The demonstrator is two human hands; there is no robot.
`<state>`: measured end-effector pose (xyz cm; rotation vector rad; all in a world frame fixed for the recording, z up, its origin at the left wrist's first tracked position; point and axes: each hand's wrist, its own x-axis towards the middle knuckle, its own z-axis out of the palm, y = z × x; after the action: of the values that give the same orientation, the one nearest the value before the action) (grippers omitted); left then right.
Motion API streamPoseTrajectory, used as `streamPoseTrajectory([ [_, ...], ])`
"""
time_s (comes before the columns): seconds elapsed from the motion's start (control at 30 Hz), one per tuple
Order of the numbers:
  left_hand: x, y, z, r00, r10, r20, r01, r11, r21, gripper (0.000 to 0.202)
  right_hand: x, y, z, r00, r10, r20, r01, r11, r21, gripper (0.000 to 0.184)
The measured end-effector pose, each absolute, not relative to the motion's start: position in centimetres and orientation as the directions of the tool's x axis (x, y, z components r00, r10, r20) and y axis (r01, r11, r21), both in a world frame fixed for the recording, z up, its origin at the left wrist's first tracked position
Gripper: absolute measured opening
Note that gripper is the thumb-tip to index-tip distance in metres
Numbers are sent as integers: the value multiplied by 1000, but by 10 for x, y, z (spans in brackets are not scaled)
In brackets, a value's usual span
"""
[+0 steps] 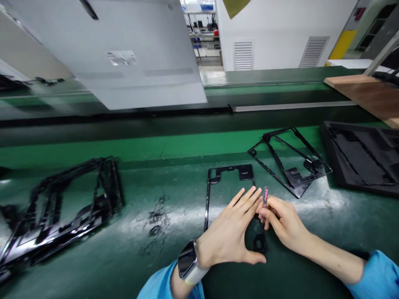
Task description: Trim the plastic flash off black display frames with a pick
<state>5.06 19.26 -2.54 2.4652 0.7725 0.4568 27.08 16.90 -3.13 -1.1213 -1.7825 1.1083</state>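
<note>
A thin black rectangular frame [206, 203] lies flat on the green bench, partly covered by my hands. My left hand [229, 230] is spread over it, fingers stretched out and the thumb near its lower right corner; a watch [188, 259] is on that wrist. My right hand [282, 220] pinches a slim dark tool with pink marks [265, 195], held upright against the frame's right side. Its working tip is hidden, so I cannot tell its exact kind. The left fingertips come close to the tool.
Several black frames [90, 216] are stacked at the left. Thin black shavings [157, 218] lie on the green bench [146, 182]. Two more frames [289, 178] overlap at the right, beside a black tray [339, 174]. A wooden board [368, 95] and a grey panel [140, 87] stand behind.
</note>
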Motion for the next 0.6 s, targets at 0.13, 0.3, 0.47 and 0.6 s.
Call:
streamPoseTrajectory([
  [0.13, 50, 192, -28, 777, 605, 175, 432, -714, 551, 145, 270, 171, -31, -351, 924, 150, 344, 276, -897, 28],
  [0.3, 50, 192, -28, 783, 602, 157, 440, -714, 544, 143, 270, 172, -30, -361, 920, 152, 367, 290, -884, 27],
  [0.47, 50, 192, -27, 776, 611, 156, 431, -695, 576, 143, 268, 172, -30, -362, 914, 185, 391, 328, -860, 27],
  [0.6, 51, 193, -28, 781, 606, 154, 434, -703, 564, 142, 268, 171, -30, -360, 915, 182, 372, 319, -872, 28],
])
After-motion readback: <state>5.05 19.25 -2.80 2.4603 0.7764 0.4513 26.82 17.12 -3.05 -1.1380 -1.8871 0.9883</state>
